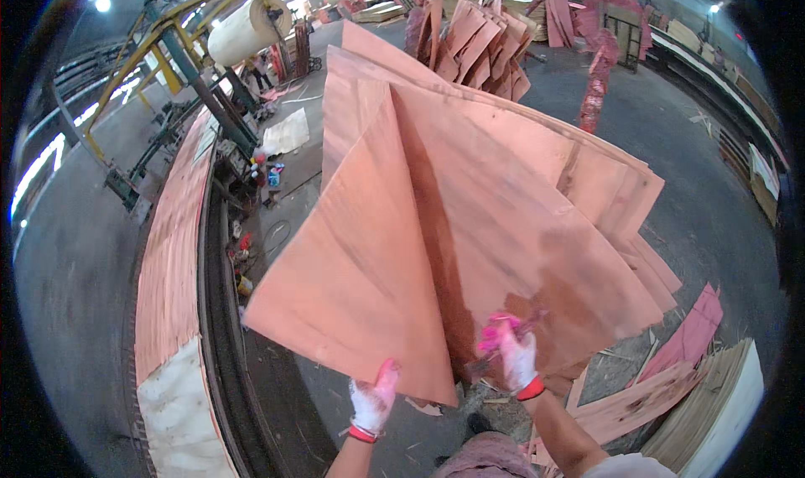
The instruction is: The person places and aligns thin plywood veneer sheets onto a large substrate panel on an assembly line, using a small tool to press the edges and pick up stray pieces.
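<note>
My left hand [374, 400], in a white glove with a pink-stained thumb and a red cuff, grips the near edge of a large salmon-pink veneer sheet [348, 268]. That sheet is lifted and bent up, with a dark shadowed gap along its right side. Under it lies a stack of similar veneer sheets [520, 210], fanned out at uneven angles. My right hand [518, 362], gloved in white with bright pink fingers, is closed above the near part of the stack. Something dark shows at its fingers, too unclear to name.
On the left runs a long conveyor [172, 285] covered with pink and pale veneer. Behind it stands a machine frame with a large pale roll [249, 32]. More pink sheets [482, 42] are piled at the back. Veneer scraps [692, 335] and a pale stack [713, 411] lie at the near right.
</note>
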`<state>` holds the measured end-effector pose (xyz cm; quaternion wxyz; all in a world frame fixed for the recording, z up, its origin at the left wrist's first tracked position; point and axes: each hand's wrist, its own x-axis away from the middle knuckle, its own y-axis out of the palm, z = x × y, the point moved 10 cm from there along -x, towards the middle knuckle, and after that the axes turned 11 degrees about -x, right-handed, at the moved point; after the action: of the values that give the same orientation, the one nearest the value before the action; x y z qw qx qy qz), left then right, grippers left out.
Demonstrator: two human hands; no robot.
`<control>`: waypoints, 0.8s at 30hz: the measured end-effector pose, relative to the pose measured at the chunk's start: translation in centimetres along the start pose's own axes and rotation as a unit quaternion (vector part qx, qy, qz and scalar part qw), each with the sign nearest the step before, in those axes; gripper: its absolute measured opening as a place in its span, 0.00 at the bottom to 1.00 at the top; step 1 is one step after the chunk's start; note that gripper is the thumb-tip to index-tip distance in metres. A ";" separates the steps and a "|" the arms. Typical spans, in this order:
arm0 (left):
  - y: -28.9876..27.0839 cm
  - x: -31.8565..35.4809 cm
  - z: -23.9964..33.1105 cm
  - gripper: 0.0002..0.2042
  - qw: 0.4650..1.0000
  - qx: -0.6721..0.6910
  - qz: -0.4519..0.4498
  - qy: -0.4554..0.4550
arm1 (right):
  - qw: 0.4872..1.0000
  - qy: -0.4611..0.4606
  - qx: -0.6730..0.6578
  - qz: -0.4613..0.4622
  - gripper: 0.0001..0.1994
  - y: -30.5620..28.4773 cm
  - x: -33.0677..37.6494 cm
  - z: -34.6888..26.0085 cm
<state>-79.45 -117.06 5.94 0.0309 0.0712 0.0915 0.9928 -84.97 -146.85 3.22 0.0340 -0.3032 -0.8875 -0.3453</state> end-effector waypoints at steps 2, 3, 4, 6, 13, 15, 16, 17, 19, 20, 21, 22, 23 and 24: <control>-3.3 0.4 0.0 0.25 0.998 -0.012 0.057 -0.027 | 0.995 -0.078 -0.037 0.053 0.12 -3.8 -2.4 -1.0; -3.4 0.8 2.0 0.21 0.994 -0.075 0.067 0.032 | 0.994 -0.073 -0.030 0.071 0.12 -6.0 -3.6 -1.4; -3.8 1.7 2.5 0.21 0.994 -0.075 0.075 0.030 | 0.994 -0.064 -0.025 0.088 0.11 -8.3 -4.9 -1.6; -5.2 3.4 3.2 0.24 0.993 0.005 0.113 0.028 | 0.991 -0.057 -0.011 0.124 0.09 -13.6 -7.5 -1.3; -13.1 8.4 0.7 0.25 0.973 0.013 0.226 0.041 | 0.987 -0.037 0.034 0.153 0.08 -17.8 -8.9 4.5; -14.5 10.0 1.1 0.21 0.964 -0.061 0.248 0.079 | 0.977 0.146 -0.141 0.063 0.08 -21.3 -9.4 14.6; -16.1 11.0 -0.6 0.23 0.971 0.045 0.231 0.051 | 0.972 0.218 -0.088 0.010 0.10 -20.3 -7.0 18.7; -17.1 11.8 -2.2 0.27 0.965 0.155 0.209 0.028 | 0.957 0.285 -0.033 -0.045 0.13 -19.1 -4.2 22.6; -17.3 12.8 -4.1 0.31 0.959 0.199 0.203 -0.010 | 0.914 0.394 -0.087 0.026 0.14 -20.3 0.8 29.8; -16.7 13.6 -5.2 0.35 0.953 0.239 0.180 -0.054 | 0.874 0.484 -0.047 -0.008 0.15 -18.4 4.8 32.4; -16.9 13.4 -4.7 0.36 0.959 0.191 0.202 -0.060 | 0.825 0.564 -0.002 -0.042 0.15 -16.7 8.4 33.9; -16.2 12.6 -4.7 0.37 0.964 0.149 0.205 -0.076 | 0.817 0.574 0.018 -0.056 0.15 -17.4 9.7 36.6; -15.3 12.0 -5.0 0.36 0.972 0.187 0.139 -0.023 | 0.781 0.616 0.084 0.051 0.19 -20.3 11.7 40.0; -15.1 11.4 -4.6 0.34 0.974 0.213 0.073 0.035 | 0.734 0.646 0.148 0.151 0.24 -22.2 13.5 42.7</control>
<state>-90.62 -102.23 0.24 -0.0609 0.0477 0.2967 0.9518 -102.08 -125.67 -38.68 0.6950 -0.1288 -0.6345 -0.3127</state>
